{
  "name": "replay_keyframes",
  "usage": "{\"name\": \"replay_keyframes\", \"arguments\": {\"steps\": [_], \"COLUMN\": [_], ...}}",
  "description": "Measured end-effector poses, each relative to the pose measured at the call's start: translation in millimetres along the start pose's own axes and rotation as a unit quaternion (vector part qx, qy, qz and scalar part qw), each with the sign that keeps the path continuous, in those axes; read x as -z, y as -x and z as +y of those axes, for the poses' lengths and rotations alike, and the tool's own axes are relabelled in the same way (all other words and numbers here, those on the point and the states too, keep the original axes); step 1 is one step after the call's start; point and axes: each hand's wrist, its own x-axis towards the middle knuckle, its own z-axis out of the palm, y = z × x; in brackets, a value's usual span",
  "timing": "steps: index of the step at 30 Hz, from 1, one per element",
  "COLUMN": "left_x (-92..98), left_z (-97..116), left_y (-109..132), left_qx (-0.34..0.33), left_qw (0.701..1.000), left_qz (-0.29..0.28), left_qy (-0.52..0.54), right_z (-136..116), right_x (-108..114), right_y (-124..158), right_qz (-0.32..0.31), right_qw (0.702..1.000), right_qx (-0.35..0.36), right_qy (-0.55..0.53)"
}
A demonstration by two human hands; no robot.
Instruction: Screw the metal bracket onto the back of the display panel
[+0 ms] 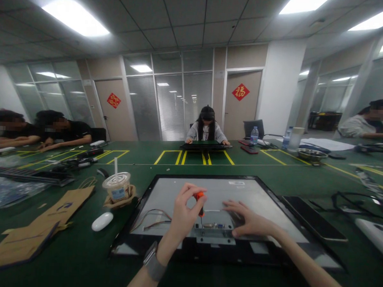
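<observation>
An orange-handled screwdriver (201, 203) stands nearly upright in my left hand (186, 206), whose fingers are closed around its handle. Its tip reaches down to the left end of a metal bracket (215, 236) with video connectors. That bracket sits on the back of a flat display panel (265, 201) with a black frame, lying on the table. My right hand (251, 220) rests with fingers spread on the panel, its thumb by the bracket's right end. Thin coloured wires (155, 216) lie on the panel left of my left hand.
Left of the panel are a lidded drink cup (117, 186), a white mouse (102, 221) and a brown paper bag (45, 221). A black phone (313, 216) and cables (350, 201) lie to the right. Across the green table (140, 156) a person (208, 127) sits at another panel.
</observation>
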Motion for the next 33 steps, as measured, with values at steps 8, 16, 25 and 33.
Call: {"name": "replay_keyframes", "arguments": {"steps": [8,16,25,33], "left_x": [-3.9,-1.5,-1.9,-1.8], "left_z": [-7.0,3.5,3.8,0.9], "left_y": [-0.4,0.0,0.2,-0.7], "left_qx": [0.027,0.03,0.04,0.023], "left_qw": [0.998,0.991,0.986,0.994], "left_qz": [-0.013,-0.081,-0.087,-0.078], "left_qy": [0.053,0.1,0.135,0.078], "right_z": [2.8,1.8,4.1,0.7], "right_x": [-0.7,-0.5,-0.4,0.4], "right_y": [-0.2,0.2,-0.8,0.7], "right_qz": [0.004,0.007,0.002,0.0], "right_qw": [1.0,1.0,1.0,1.0], "right_qx": [0.008,0.006,0.004,-0.001], "right_qy": [0.013,0.019,0.03,0.029]}}
